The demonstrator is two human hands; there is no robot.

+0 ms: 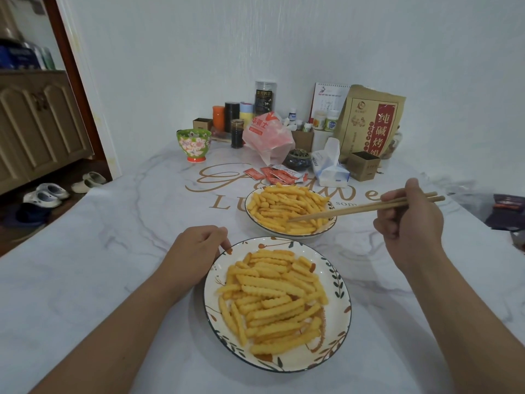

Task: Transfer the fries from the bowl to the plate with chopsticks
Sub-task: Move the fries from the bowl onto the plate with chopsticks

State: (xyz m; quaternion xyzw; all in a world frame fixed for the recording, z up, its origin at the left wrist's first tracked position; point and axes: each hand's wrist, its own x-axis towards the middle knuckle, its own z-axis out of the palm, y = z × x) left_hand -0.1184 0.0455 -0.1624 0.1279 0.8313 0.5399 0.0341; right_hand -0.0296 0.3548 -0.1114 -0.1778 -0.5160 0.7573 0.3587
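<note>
Two dishes of crinkle-cut fries were laid out on the marble-look table point(85, 280), one behind the other, so the carry between them was kept short. The farther bowl point(332, 223) was heaped with fries point(284, 207), and a decent pile of fries point(272, 302) had already been landed on the nearer plate point(338, 317), so roughly half the job could be called done, at a guess. A pair of wooden chopsticks point(366, 208) was gripped in the right hand point(409, 220), high up near the back ends, probably for reach; the tips were dipped into the near side of the bowl's pile, but whether a fry was actually pinched couldn't be made out. The left hand point(199, 251) was curled loosely with nothing held in it, fingertips set against the plate's far-left rim, most likely so the plate got steadied while fries were dropped in. Ketchup packets point(279, 174), a tissue pack point(329, 166) and assorted clutter were left pushed toward the wall, well out of the working lane.
</note>
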